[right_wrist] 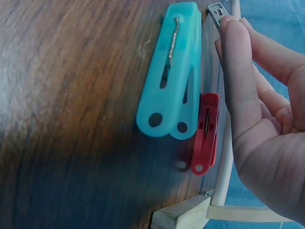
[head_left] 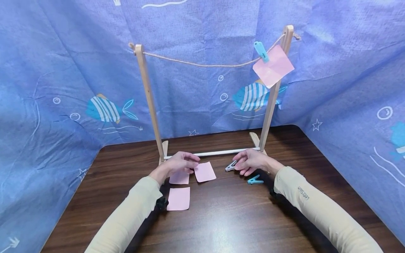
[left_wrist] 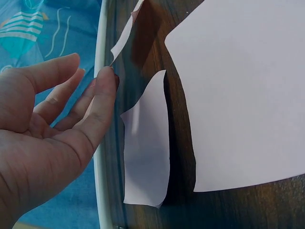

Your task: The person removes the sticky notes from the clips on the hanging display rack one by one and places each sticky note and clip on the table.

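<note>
My left hand (head_left: 181, 164) pinches the edge of a pink paper square (head_left: 205, 173) between thumb and fingertips, low over the table. In the left wrist view that paper shows as a narrow strip at the fingertips. Two more pink squares lie beside and below this hand, one partly covered by it (head_left: 179, 178) and one nearer me. My right hand (head_left: 252, 161) pinches a grey clothespin (head_left: 231, 166) between thumb and finger. Close to it lie a turquoise clothespin (head_left: 255, 180) and a red clothespin (right_wrist: 206, 133), the red one hidden behind the hand in the head view.
Behind my hands stands a wooden frame with two posts (head_left: 148, 95), a white bottom bar (head_left: 218, 153) and a sagging string (head_left: 202, 65). Near the right post, a turquoise clothespin (head_left: 261, 51) holds a pink paper (head_left: 274, 66) on the string. A blue curtain (head_left: 190, 95) surrounds the dark table (head_left: 227, 218).
</note>
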Available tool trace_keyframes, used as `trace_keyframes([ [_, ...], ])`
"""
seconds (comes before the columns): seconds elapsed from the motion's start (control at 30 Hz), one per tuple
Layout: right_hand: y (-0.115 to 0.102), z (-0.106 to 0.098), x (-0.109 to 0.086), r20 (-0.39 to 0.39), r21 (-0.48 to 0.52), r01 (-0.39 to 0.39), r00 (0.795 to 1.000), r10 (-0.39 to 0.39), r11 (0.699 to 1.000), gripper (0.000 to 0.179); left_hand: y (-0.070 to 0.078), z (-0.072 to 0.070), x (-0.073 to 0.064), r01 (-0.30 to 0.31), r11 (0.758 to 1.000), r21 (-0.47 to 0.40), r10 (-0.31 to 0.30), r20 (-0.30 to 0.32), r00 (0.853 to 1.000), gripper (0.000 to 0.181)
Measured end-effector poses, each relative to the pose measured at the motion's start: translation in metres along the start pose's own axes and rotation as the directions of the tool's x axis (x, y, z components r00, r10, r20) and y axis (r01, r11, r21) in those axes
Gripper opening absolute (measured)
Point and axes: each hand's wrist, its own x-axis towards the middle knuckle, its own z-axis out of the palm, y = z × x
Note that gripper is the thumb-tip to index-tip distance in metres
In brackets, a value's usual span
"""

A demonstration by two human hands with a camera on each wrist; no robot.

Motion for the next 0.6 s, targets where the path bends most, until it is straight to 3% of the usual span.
trace_keyframes([
  [0.6,0.0045,0.0013,0.0011,-0.015,0.032,-0.010,1.000,0.011,0.999,0.037,-0.0001,-0.0045,-0.0013,0.031,0.999,0.004,-0.032,0.016,0.999,0.040],
])
